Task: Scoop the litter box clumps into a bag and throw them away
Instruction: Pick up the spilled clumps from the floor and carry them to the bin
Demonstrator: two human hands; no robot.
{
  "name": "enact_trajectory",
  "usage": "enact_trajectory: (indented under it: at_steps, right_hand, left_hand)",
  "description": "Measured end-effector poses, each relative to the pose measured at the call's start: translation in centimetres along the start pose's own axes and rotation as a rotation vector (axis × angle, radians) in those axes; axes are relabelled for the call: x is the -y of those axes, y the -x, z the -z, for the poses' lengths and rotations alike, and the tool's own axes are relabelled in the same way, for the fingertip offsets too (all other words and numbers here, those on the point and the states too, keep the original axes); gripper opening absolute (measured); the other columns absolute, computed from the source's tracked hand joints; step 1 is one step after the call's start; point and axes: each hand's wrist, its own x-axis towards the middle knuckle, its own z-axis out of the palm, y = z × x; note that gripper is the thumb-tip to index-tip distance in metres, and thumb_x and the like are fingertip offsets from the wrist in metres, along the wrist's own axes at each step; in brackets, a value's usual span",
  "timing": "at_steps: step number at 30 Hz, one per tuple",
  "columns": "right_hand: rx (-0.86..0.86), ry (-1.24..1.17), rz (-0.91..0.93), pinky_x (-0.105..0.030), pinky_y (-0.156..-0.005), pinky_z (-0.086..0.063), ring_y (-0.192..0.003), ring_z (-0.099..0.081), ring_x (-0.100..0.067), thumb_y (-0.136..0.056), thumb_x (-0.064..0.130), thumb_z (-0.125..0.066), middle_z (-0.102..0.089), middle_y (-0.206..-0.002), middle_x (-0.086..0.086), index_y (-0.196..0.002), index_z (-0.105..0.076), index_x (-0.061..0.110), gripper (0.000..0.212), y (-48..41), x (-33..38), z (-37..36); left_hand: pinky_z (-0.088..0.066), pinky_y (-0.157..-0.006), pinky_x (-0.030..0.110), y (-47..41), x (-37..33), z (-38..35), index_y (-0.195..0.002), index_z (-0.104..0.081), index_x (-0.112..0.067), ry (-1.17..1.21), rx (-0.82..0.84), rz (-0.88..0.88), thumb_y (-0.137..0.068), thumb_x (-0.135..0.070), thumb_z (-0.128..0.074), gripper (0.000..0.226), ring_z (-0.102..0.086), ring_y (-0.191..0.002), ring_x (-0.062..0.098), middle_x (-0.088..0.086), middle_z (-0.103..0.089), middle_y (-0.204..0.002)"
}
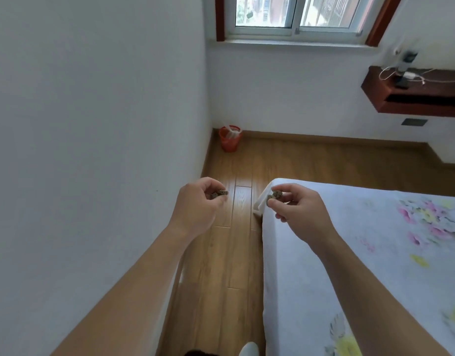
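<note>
In the head view, both forearms are cut off at the lower edge, and a white rounded shape (249, 349) there cannot be identified. A small brown-grey crumbly clump (219, 194) is pinched between the thumb and curled fingertips of the left hand (195, 204), above the wooden plank floor (236, 163). A second brown-grey clump (274, 195) is pinched likewise by the right hand (298, 214), at the corner of the white floral bedsheet (375, 240). A red mesh bin (230, 143) lined with a pale bag (233, 131) stands well apart in the far corner.
</note>
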Motion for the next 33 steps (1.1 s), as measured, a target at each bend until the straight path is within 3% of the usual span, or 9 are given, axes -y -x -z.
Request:
enact_trajectory:
  at_steps: [7, 16, 23, 27, 33]
  right_hand:
    - [0.056, 0.003, 0.019, -0.027, -0.064, -0.060, -0.065, -0.069, -0.015, -0.086, 0.017, -0.074, -0.072, -0.081, -0.001, -0.110, -0.071, 0.018, 0.024, -11.6, 1.9, -0.6]
    - [-0.008, 0.007, -0.010, -0.021, -0.060, -0.054, -0.062, -0.067, -0.011, -0.087, 0.014, -0.074, -0.071, -0.079, -0.001, -0.108, -0.071, 0.017, 0.022, -27.4, 2.4, -2.9]
    - [-0.067, -0.035, -0.062, -0.037, -0.070, -0.062, -0.065, -0.069, -0.018, -0.086, 0.015, -0.075, -0.073, -0.080, -0.002, -0.102, -0.071, 0.024, 0.019, -38.3, 2.8, -2.4]
    - [-0.053, -0.055, -0.067, -0.030, -0.067, -0.060, -0.065, -0.067, -0.014, -0.086, 0.015, -0.075, -0.072, -0.080, -0.002, -0.105, -0.071, 0.022, 0.020, -45.9, 2.3, -2.6]
    - [-0.014, -0.099, -0.067, -0.034, -0.065, -0.056, -0.062, -0.063, -0.012, -0.084, 0.015, -0.077, -0.070, -0.075, -0.003, -0.098, -0.073, 0.026, 0.019, -58.7, 1.3, -0.9]
  left_hand:
    - [-0.054, -0.065, 0.015, -10.8, 0.8, -0.5, -0.084, -0.072, -0.024, 0.022, -0.028, 0.031, -0.083, -0.015, -0.075, 0.010, -0.067, -0.072, 0.007, -0.009, -0.070, -0.076]
    - [-0.052, -0.065, 0.013, -29.0, 3.8, -2.7, -0.086, -0.071, -0.023, 0.014, 0.030, -0.008, -0.084, -0.015, -0.075, 0.010, -0.067, -0.076, 0.010, -0.008, -0.070, -0.080]
    - [-0.050, -0.062, 0.009, -41.5, 3.0, -4.7, -0.088, -0.071, -0.022, -0.006, 0.094, -0.067, -0.084, -0.017, -0.075, 0.007, -0.066, -0.074, 0.007, -0.009, -0.069, -0.078]
    - [-0.050, -0.064, 0.007, -48.5, 3.8, -6.5, -0.091, -0.071, -0.020, -0.019, 0.085, -0.045, -0.085, -0.016, -0.074, 0.007, -0.066, -0.077, 0.009, -0.007, -0.069, -0.082]
    - [-0.059, -0.072, 0.027, -59.8, 3.6, -9.9, -0.086, -0.071, -0.024, -0.013, 0.069, 0.008, -0.083, -0.017, -0.075, 0.009, -0.069, -0.076, 0.012, -0.007, -0.071, -0.078]
